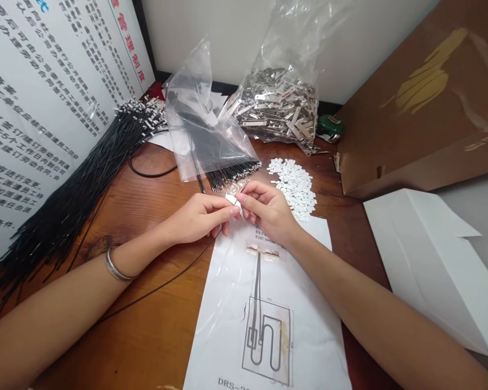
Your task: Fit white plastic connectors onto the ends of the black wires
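Observation:
My left hand (199, 216) is closed, with a small white piece (231, 199) at its thumb and fingertips. A thin black wire (162, 285) trails from under those fingers toward the lower left. Close against it, my right hand (266, 207) pinches a short, thin, dark strand (244, 187), perhaps a wire end. The fingertips of both hands nearly touch and hide the exact join. Just beyond them lie many black wires with metal tips (231, 174), partly inside a clear plastic bag (211, 130). Right of these is a pile of small white pieces (295, 187).
A printed drawing sheet (228, 325) lies beneath my hands on the wooden table (146, 336). A long bundle of black wires (77, 184) rests at left. Behind stand a bag of metal parts (276, 105) and a green object (329, 128). A brown box (423, 108) and white folded card (427, 260) flank the right.

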Available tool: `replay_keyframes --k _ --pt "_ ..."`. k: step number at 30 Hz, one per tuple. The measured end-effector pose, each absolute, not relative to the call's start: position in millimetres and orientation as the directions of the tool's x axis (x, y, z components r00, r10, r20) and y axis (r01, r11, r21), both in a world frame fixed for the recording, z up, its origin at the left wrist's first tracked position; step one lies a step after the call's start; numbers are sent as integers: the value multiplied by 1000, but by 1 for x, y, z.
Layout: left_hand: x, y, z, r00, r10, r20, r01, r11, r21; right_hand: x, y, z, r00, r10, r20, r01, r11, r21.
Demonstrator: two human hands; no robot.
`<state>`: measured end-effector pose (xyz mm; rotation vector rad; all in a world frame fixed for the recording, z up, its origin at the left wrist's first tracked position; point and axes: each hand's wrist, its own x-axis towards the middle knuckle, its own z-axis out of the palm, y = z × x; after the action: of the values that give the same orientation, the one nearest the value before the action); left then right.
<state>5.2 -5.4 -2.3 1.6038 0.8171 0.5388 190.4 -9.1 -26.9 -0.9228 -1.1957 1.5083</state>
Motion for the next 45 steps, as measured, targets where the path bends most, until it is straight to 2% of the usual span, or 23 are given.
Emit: replay_keyframes --k 10,13,19,25,30,36,45 --pt "0 -3 4 767 639 -48 240 -218 946 189 -9 -27 -98 993 -68 -289 -94 -953" --pt "-2 -3 4 808 588 -32 231 -267 935 188 -8 -28 -79 995 -67 -265 -86 -961" --pt "-3 -4 1 846 532 -38 232 -303 924 188 -9 -26 -112 990 -84 -219 -107 -970" --pt "-1 -4 0 819 572 -38 236 -275 932 188 -9 -25 -111 992 -66 -191 -86 -978" --pt "-1 -3 2 858 514 -18 236 -362 902 188 -9 -26 -105 993 -59 -203 -79 -976" --pt "-4 -3 0 869 496 5 187 -337 923 188 -11 -22 -114 992 -61 -137 -77 -988" --pt "-4 -5 -4 871 490 46 175 -397 901 183 -14 -21 -154 988 29 -21 26 -999"
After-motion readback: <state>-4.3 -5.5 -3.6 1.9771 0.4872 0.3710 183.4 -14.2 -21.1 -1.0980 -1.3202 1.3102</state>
